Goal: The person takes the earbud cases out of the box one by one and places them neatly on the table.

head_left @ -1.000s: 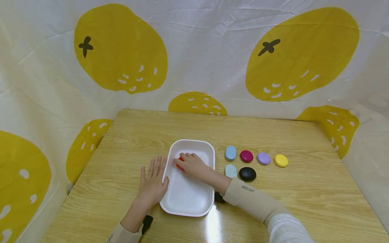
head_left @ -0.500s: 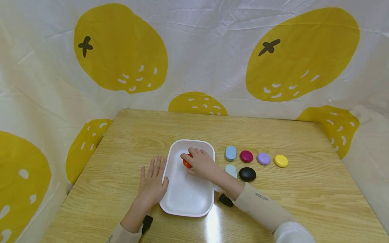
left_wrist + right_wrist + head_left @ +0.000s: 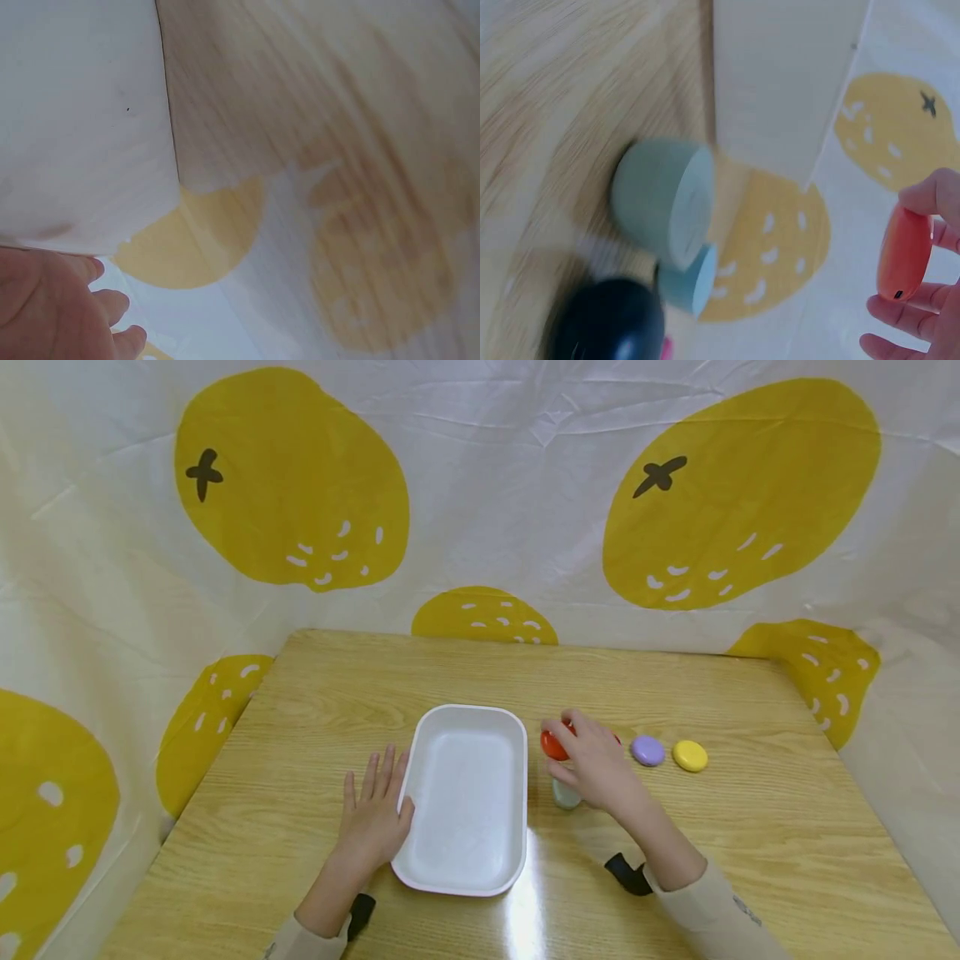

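Observation:
My right hand (image 3: 596,766) holds a smooth red oval piece (image 3: 554,745) between thumb and fingers, to the right of the white tray (image 3: 460,888). In the right wrist view the red piece (image 3: 905,253) hangs above the table, a small dark mark at its lower end. Beneath that hand stands a pale green oval piece (image 3: 566,795). A blue piece (image 3: 689,281) and a glossy black piece (image 3: 609,322) appear in the right wrist view; the hand hides both in the head view. With fingers straight and spread, my left hand (image 3: 375,828) rests against the tray's left side.
A lilac disc (image 3: 647,750) and a yellow disc (image 3: 690,756) lie to the right of my right hand. Just the edge of a magenta disc (image 3: 617,739) shows past its fingers. Cloth printed with yellow fruit (image 3: 292,477) hangs behind the wooden table (image 3: 360,677).
My right hand has lifted the red piece out of the tray and carried it rightward over the row of pieces. My left hand stays at the tray's side.

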### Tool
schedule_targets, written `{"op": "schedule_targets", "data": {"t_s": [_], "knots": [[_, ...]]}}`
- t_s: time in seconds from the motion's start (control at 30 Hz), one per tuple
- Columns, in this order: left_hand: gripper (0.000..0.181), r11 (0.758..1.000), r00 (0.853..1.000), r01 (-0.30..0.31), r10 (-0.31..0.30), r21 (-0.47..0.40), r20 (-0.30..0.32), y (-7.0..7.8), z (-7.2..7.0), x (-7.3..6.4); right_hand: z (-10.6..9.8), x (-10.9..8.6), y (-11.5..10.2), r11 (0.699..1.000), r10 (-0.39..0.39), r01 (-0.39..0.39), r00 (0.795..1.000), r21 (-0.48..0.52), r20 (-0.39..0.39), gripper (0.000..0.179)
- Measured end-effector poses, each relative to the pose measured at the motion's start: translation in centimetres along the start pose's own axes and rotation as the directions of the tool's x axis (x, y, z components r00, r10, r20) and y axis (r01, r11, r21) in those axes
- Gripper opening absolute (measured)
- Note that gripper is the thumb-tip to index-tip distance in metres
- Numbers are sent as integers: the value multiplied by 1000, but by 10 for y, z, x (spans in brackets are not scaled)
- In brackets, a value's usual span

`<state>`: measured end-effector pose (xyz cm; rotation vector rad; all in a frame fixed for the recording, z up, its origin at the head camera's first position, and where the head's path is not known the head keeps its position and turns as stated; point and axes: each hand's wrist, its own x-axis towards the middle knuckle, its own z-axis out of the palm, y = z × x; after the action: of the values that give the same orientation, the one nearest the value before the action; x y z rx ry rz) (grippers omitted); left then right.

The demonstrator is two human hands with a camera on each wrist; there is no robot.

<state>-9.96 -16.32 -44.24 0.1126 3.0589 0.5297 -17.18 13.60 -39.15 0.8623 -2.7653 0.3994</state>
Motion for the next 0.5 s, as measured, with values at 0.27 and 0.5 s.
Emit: {"op": "schedule_targets", "data": {"t_s": [0.27,0.5], "knots": [[59,1000,1000,-7,7,5,-11,-2,3,0,-9,-45,38,988,153,-151,987,33,-56,41],[59,1000,1000,-9,9,6,-16,-2,2,1,-1,-81,65,965,262,-261,964,17,-51,43]]}}
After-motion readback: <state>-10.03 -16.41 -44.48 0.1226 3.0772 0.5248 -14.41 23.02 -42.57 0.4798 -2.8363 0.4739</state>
